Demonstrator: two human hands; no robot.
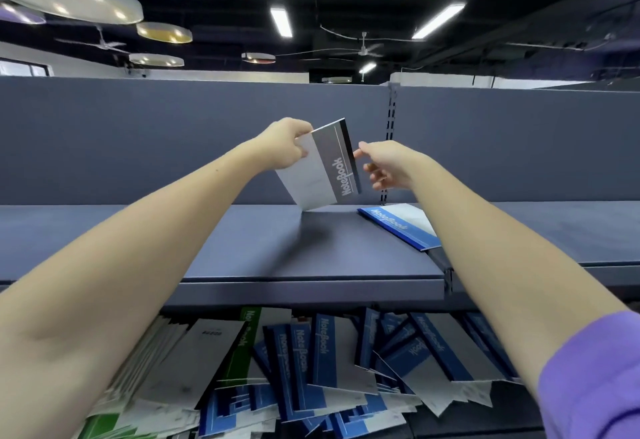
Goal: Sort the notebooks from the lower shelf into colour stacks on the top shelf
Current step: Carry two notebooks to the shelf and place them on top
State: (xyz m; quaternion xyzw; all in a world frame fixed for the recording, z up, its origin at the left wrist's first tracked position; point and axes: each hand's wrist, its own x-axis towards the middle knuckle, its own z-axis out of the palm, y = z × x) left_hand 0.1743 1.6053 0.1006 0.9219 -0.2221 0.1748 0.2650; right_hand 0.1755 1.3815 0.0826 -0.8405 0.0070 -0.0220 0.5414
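Observation:
My left hand (285, 147) grips the top left corner of a grey notebook (323, 170), held tilted above the top shelf (242, 248) with its lower corner almost touching the shelf. My right hand (389, 166) reaches in from the right, fingers spread, fingertips touching the notebook's black spine edge. A blue notebook (401, 225) lies flat on the top shelf just to the right, partly hidden by my right forearm. On the lower shelf sits a jumbled pile of notebooks (311, 369), mostly blue, with grey ones and green ones (246, 345) toward the left.
A grey back panel (138, 144) rises behind the top shelf, with a slotted upright (391, 126) dividing two shelf bays. The shelf's front lip (311, 288) overhangs the lower pile. A purple sleeve (595, 379) covers my right upper arm.

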